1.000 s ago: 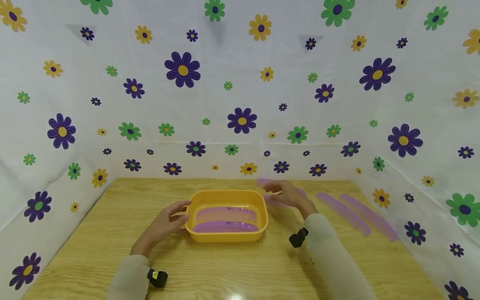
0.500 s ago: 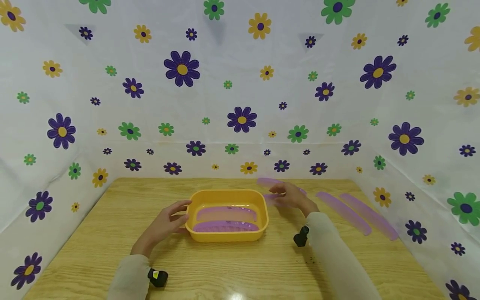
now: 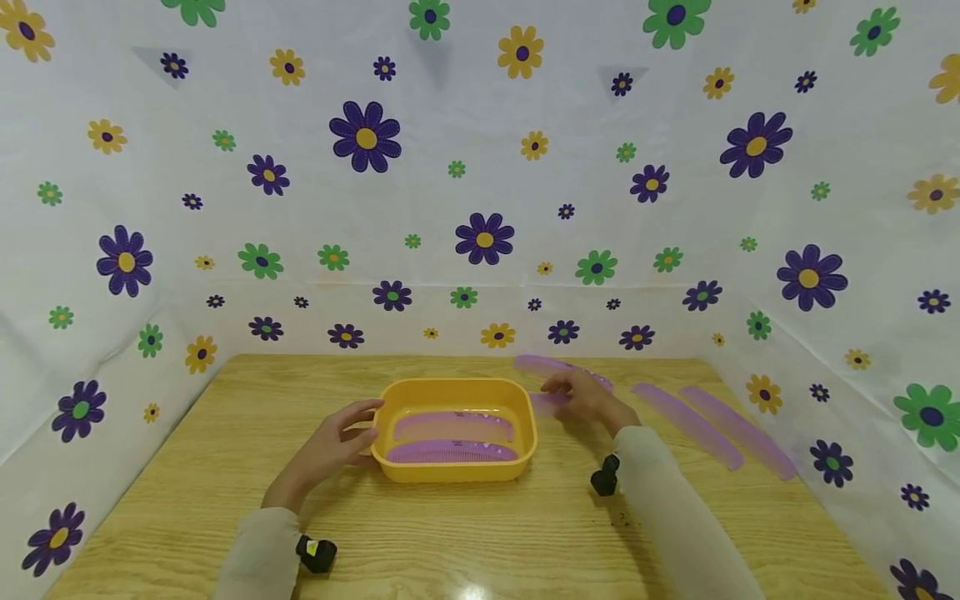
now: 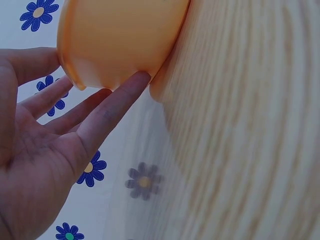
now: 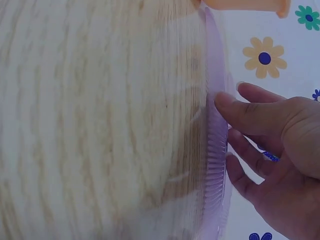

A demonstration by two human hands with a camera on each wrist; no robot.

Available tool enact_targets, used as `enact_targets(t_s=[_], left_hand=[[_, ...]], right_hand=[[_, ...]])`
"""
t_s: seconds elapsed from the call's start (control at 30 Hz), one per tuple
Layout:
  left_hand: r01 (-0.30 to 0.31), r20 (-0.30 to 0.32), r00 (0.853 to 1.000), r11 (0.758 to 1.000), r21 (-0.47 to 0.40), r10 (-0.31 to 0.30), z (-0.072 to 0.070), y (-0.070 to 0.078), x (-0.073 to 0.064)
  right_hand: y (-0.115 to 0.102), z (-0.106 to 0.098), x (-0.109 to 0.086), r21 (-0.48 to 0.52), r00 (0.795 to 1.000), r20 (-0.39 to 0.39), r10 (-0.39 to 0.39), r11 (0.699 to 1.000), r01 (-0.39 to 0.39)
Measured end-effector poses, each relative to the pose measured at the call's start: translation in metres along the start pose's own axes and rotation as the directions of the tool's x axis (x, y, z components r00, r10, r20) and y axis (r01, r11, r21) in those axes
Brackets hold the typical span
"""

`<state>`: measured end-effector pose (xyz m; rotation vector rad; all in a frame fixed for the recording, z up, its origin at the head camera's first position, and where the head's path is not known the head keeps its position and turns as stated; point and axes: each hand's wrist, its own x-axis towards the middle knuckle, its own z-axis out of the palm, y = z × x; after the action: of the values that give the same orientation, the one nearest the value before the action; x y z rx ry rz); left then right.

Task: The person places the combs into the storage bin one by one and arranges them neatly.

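A yellow plastic tub (image 3: pixel 453 474) stands on the table with two purple combs inside, a rear comb (image 3: pixel 431 427) and a front comb (image 3: pixel 450 451). My left hand (image 3: pixel 333 446) rests at the tub's left end; in the left wrist view its spread, fairly straight fingers touch the tub wall (image 4: pixel 120 40). To the right of the tub, my right hand (image 3: pixel 588 400) pinches a translucent purple comb (image 3: pixel 547 402), partly hidden under it. The right wrist view has the thumb on one side of that comb (image 5: pixel 216 135) and the fingertips on the other, the comb lying low along the table.
Behind my right hand lies another purple comb (image 3: pixel 540 363). Further right, an inner comb (image 3: pixel 686 425) and an outer comb (image 3: pixel 738 433) lie slanted side by side on the wooden table (image 3: pixel 465 533). A flower-printed sheet (image 3: pixel 420 192) encloses the back and sides.
My right hand has shifted slightly right along the comb beside the tub, and its fingers have come down and closed onto it. The left hand and tub stay in place.
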<state>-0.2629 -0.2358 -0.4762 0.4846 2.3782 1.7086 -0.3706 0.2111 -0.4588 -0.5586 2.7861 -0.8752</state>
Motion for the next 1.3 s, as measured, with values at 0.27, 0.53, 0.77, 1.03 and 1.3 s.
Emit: enact_targets(t_s=[0.27,0.53,0.77,1.03,1.3], left_hand=[[-0.006,0.005,1.000,1.000,-0.010,0.006,0.000,-0.001,0.001],[-0.013,0.009,1.000,1.000,-0.009,0.013,-0.001,-0.002,0.001],[-0.006,0.007,1.000,1.000,-0.006,0.006,0.000,-0.002,0.001],[0.001,0.001,1.000,1.000,-0.003,-0.001,0.000,-0.001,0.000],[-0.002,0.003,1.000,1.000,-0.002,0.002,0.000,0.000,0.000]], right_hand=[[0.002,0.000,-0.004,-0.047,0.998,0.027,0.057,0.997,-0.056],[0.009,-0.004,-0.010,0.027,0.998,0.022,0.060,0.998,-0.061],[0.016,-0.008,-0.016,0.083,1.000,0.008,0.028,0.996,-0.028],[0.020,-0.012,-0.019,0.060,0.995,-0.020,-0.093,0.994,0.094],[0.016,-0.016,-0.024,0.052,0.999,-0.034,-0.037,0.998,0.039]])
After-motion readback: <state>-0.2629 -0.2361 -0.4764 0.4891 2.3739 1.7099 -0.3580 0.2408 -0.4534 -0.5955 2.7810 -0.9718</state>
